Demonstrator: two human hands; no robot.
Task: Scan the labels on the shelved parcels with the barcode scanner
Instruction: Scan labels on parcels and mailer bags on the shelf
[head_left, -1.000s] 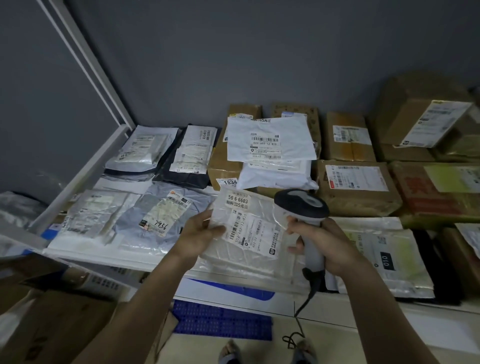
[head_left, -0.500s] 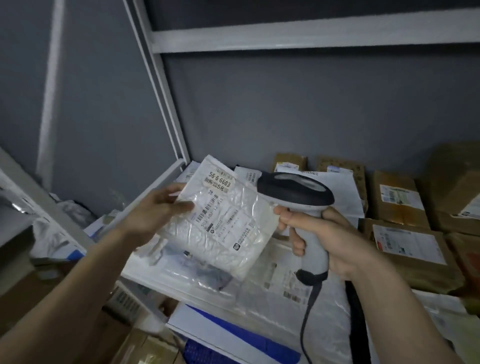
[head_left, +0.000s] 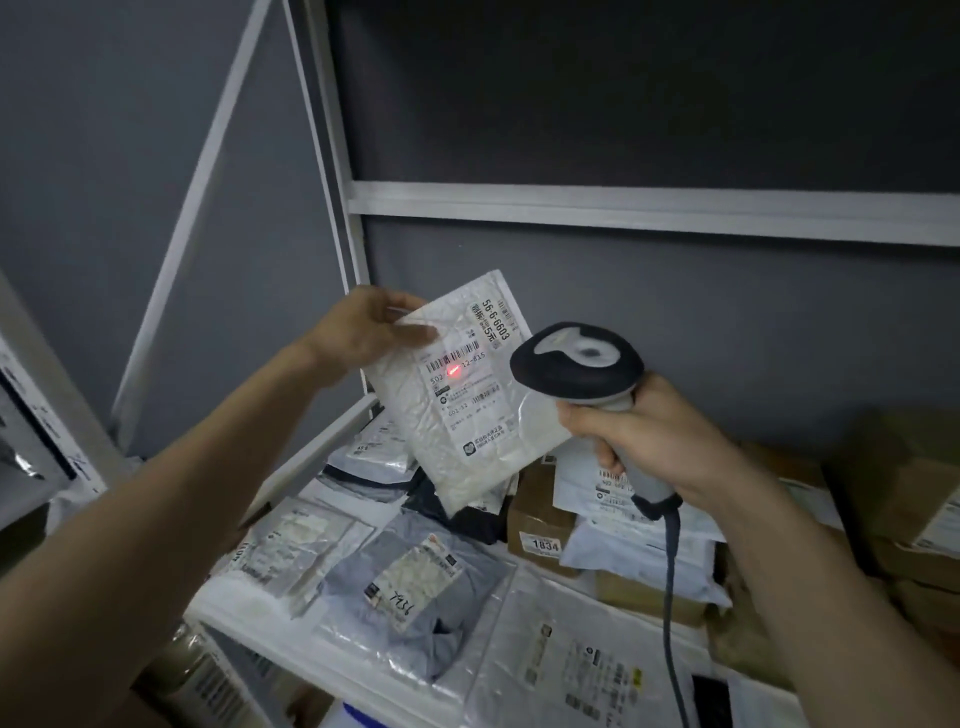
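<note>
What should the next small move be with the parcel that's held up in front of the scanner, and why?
Probably hold steady for a moment, then set the white bubble mailer back on the shelf. The red scan dot sits on its barcode, the right hand aims the scanner at it, and the left hand pinches its top corner. Other parcels wait below.

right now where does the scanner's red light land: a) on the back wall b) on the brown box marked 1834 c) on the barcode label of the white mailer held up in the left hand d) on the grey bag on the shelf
c: the red spot glows on the barcode of the white mailer that the left hand holds up.
</note>
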